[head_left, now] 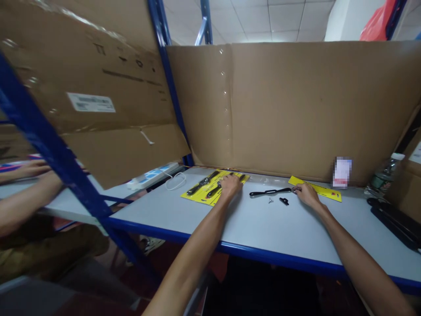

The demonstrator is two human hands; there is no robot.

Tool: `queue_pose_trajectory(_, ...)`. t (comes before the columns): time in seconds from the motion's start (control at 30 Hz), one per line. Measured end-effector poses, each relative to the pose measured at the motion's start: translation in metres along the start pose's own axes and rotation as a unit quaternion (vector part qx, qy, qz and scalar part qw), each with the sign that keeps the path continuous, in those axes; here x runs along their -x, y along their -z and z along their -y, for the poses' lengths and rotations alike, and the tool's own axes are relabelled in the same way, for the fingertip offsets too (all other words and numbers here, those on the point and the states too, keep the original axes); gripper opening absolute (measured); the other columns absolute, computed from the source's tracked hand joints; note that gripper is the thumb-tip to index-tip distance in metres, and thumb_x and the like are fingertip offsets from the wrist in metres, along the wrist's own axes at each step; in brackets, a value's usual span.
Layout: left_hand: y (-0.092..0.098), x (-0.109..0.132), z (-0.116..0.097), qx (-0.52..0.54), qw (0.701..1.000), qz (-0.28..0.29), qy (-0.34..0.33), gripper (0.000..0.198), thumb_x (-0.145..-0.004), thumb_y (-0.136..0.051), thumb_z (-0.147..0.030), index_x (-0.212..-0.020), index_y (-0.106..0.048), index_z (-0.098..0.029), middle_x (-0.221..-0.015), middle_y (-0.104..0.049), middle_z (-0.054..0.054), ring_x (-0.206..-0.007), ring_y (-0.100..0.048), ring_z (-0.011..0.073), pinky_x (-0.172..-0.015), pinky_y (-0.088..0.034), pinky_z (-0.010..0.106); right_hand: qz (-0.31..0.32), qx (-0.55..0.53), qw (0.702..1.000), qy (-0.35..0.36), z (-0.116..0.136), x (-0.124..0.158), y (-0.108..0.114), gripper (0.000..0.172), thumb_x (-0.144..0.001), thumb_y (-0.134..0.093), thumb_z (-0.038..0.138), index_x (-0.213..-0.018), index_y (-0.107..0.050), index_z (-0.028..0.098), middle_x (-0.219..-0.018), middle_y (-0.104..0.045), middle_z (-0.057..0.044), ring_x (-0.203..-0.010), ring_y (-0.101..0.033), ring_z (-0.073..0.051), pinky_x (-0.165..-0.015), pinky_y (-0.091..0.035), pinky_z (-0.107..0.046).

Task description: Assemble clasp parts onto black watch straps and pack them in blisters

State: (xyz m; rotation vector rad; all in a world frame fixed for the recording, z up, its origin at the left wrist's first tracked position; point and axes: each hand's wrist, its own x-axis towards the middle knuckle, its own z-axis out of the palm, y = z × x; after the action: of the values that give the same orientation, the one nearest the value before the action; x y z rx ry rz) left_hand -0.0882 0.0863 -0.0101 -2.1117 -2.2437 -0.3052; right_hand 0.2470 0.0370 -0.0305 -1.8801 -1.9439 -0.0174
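Observation:
My left hand (231, 185) rests over yellow cards (194, 198) that carry black long-handled tools (201, 186). Its fingers curl down at the cards' right side, and what is under them is hidden. To the right, a long black slotted handle (270, 192) lies on the table. At its right end my right hand (306, 194) has thumb and fingers pinched together, closed on the tip. Just below the handle are a small silvery piece (270, 200) and a small black part (284, 201). Another yellow card (324, 191) lies behind my right hand.
A white power strip (154, 174) with a white cable (177, 181) stands left. At right are a plastic bottle (383, 177), a blurred-out upright item (342, 172) and a long black object (394, 224). Cardboard walls (296, 109) enclose the table. A co-worker's arms (29, 193) show at far left.

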Motion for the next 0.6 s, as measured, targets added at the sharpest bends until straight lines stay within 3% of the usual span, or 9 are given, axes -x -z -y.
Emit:
queue_pose_trajectory(0.3, -0.025, -0.01, -0.005, -0.029, 0.996, -0.086, 0.006, 0.052, -0.098, -0.046, -0.046, -0.125, -0.06, -0.004, -0.129, -0.059, 0.029, -0.12, -0.051, 0.0377, -0.096, -0.041, 0.044, 0.007, -0.002, 1.0, -0.006, 0.002, 0.002, 0.003, 0.026, -0.09, -0.06, 0.017, -0.106, -0.079, 0.025, -0.113, -0.077, -0.005, -0.111, -0.066, -0.022, -0.094, -0.045, -0.027)
queue_pose_trajectory(0.6, -0.023, -0.016, -0.004, 0.003, 0.997, -0.078, -0.008, 0.055, -0.097, -0.05, -0.045, -0.124, -0.061, 0.001, -0.124, -0.061, 0.032, -0.116, -0.056, 0.0408, -0.091, -0.044, 0.043, 0.003, 0.006, 1.0, -0.001, 0.003, 0.003, 0.006, 0.027, -0.089, -0.059, 0.014, -0.105, -0.08, 0.023, -0.111, -0.077, -0.006, -0.109, -0.067, -0.023, -0.091, -0.047, -0.028)
